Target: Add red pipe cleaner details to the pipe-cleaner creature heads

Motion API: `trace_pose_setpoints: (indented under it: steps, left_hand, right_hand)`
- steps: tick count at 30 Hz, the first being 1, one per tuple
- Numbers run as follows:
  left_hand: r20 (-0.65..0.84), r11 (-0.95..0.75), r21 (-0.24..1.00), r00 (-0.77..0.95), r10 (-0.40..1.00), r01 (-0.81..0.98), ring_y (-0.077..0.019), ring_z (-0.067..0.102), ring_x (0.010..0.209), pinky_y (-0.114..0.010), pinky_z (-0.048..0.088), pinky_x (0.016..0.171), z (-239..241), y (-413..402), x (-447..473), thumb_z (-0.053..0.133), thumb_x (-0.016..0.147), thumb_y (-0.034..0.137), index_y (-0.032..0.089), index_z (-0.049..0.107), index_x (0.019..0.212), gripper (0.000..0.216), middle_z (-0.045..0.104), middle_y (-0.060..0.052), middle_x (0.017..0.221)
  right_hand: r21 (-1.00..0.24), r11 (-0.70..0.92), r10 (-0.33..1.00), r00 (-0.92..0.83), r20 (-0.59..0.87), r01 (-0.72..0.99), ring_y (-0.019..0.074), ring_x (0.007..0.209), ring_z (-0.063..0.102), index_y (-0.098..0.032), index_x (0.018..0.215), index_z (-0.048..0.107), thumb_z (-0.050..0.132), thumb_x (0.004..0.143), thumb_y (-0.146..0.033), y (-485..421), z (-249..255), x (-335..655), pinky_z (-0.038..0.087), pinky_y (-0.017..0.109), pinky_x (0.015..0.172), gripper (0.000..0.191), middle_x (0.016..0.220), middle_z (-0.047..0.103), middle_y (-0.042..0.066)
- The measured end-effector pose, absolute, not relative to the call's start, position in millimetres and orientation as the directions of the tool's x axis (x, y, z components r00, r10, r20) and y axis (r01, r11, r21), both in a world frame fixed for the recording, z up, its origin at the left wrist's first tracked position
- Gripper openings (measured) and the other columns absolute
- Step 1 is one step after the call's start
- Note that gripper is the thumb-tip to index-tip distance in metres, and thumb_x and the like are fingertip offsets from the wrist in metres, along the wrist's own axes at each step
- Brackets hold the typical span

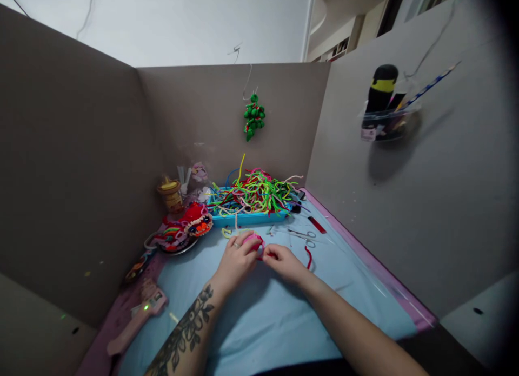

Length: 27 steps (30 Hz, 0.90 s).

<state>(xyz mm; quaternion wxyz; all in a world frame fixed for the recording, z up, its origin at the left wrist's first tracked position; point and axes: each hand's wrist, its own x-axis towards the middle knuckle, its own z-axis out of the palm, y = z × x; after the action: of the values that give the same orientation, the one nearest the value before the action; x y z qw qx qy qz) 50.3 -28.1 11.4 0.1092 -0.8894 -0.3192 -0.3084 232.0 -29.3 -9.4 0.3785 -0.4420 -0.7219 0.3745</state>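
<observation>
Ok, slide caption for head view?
Left hand and right hand at a pink piece, before a blue tray heaped with colourful strands.

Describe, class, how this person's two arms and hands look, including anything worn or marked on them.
The left hand wears a ring, and a dark leafy tattoo runs along the left forearm. The right hand and right forearm show neither. No sleeves are visible.

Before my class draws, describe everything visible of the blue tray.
The blue tray looks like shallow plastic, with a low front wall. It lies on the pale blue cloth before the grey back panel. Multicoloured pipe cleaners heap above its rim, one pale strand hanging over the front. Neither the left hand nor the right hand touches it.
</observation>
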Motion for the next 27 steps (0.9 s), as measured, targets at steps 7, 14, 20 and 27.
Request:
trace_pose_setpoints:
  steps: [7, 14, 20, 27]
  left_hand:
    - [0.546, -0.726, 0.15, 0.556, 0.626, 0.671, -0.0296, 0.046, 0.12, -0.047, 0.038, 0.094, 12.8, -25.4, 48.3, 0.064, 0.078, 0.019, 0.024, 0.07, 0.084, 0.01, 0.064, -0.006, 0.116]
    - [0.526, -0.72, 0.221, 0.541, 0.656, 0.658, -0.0291, 0.044, 0.121, -0.048, 0.04, 0.095, 16.1, -25.6, 48.7, 0.061, 0.081, 0.021, 0.022, 0.071, 0.084, 0.01, 0.062, -0.007, 0.117]
    - [0.501, -0.735, 0.183, 0.581, 0.641, 0.654, -0.0297, 0.042, 0.126, -0.052, 0.035, 0.098, 13.2, -27.0, 52.4, 0.061, 0.08, 0.014, 0.024, 0.071, 0.085, 0.015, 0.063, -0.006, 0.121]
    - [0.543, -0.635, 0.519, 0.353, 0.762, 0.573, -0.0251, 0.057, 0.11, -0.042, 0.043, 0.093, 12.1, -14.1, 35.2, 0.059, 0.081, 0.026, 0.02, 0.063, 0.113, 0.032, 0.064, -0.012, 0.117]
  right_hand:
    - [-0.825, 0.389, 0.918, -0.25, 0.309, 0.41, 0.0144, 0.069, 0.051, -0.018, 0.07, 0.06, 0.053, 0.077, -0.015, -29.0, -10.8, 231.6, 0.038, 0.024, 0.063, 0.01, 0.071, 0.056, 0.0]
    - [-0.678, 0.542, 0.839, -0.288, 0.461, 0.496, 0.0159, 0.078, 0.054, -0.021, 0.08, 0.064, 0.054, 0.084, -0.017, -37.1, -5.6, 231.0, 0.04, 0.026, 0.072, 0.011, 0.079, 0.058, 0.001]
    - [-0.668, 0.475, 0.876, -0.235, 0.421, 0.573, 0.0151, 0.07, 0.051, -0.02, 0.07, 0.055, 0.05, 0.082, -0.011, -37.0, -13.4, 225.1, 0.038, 0.026, 0.065, 0.017, 0.074, 0.054, 0.0]
    - [-0.744, 0.483, 0.866, -0.127, 0.483, 0.461, 0.0217, 0.1, 0.051, -0.02, 0.069, 0.057, 0.054, 0.08, -0.016, -27.9, -15.5, 227.4, 0.038, 0.036, 0.091, 0.012, 0.096, 0.055, 0.006]
